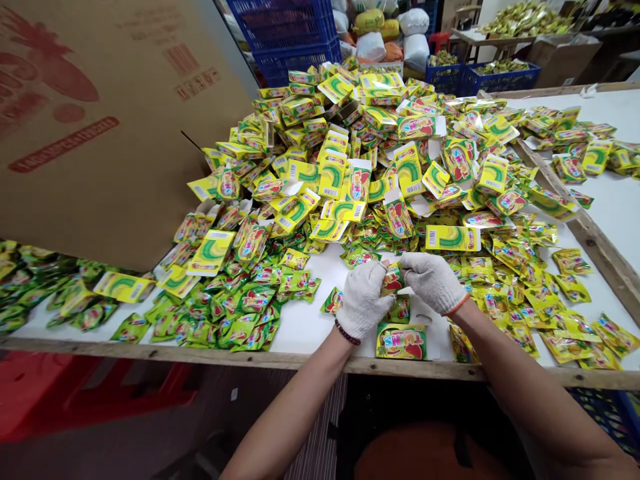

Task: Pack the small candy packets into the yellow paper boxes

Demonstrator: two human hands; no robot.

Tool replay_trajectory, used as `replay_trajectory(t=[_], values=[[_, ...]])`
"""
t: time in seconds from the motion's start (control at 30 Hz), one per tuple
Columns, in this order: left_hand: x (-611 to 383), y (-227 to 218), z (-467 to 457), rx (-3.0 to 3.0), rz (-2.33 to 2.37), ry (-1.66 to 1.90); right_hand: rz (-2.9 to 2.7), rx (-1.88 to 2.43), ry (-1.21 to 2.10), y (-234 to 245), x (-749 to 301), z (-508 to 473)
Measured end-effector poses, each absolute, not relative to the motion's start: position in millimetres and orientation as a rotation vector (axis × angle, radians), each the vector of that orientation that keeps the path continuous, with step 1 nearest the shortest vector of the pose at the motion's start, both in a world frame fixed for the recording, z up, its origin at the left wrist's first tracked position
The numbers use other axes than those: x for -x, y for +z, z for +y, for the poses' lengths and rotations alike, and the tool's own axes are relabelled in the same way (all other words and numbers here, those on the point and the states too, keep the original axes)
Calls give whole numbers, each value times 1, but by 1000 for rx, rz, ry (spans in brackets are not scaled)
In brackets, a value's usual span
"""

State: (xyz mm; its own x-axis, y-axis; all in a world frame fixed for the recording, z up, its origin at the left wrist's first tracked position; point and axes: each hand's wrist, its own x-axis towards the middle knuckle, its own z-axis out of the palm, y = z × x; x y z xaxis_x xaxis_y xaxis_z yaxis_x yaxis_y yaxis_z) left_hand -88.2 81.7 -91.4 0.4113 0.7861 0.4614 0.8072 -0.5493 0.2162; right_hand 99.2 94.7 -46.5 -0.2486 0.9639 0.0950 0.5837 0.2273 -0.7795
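Both my hands wear white knit gloves and meet over the white table (305,327). My left hand (363,299) and my right hand (433,281) are closed on a small green and red candy packet (393,280) held between them. A yellow-green box labelled with red letters (401,341) lies flat at the near edge just below my hands. Another green packet (332,301) lies just left of my left hand. A big heap of yellow-green boxes (350,167) and loose packets rises behind my hands.
A large brown cardboard sheet (100,133) leans at the left. Loose packets (225,307) spread across the left and right of the table. A wooden rail (595,243) divides off a second white table at right. Blue crates (290,33) and white sacks (415,33) stand behind.
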Motion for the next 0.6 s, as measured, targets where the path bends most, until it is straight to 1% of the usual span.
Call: replay_trajectory(t=[0.13,0.2,0.4,0.47,0.5,0.53,0.6], values=[[87,-90,85,2596,-1459,-835,-1641,1520,1415,-35,-103,92],[89,-89,86,2617,-1479,-842,-1547,1461,1659,-32,-104,92],[108,-80,75,2773,-1437,-821,-1608,1044,2039,-32,-98,85],[121,-71,65,2829,-1465,-809,-1627,1039,2051,-29,-100,84],[128,-66,59,2878,-1494,-772,-1639,1100,1988,-28,-101,85],[135,-60,52,2941,-1526,-708,-1660,1197,1870,-28,-103,86],[148,-52,39,3089,-1560,-525,-1781,1433,1525,-32,-105,89]])
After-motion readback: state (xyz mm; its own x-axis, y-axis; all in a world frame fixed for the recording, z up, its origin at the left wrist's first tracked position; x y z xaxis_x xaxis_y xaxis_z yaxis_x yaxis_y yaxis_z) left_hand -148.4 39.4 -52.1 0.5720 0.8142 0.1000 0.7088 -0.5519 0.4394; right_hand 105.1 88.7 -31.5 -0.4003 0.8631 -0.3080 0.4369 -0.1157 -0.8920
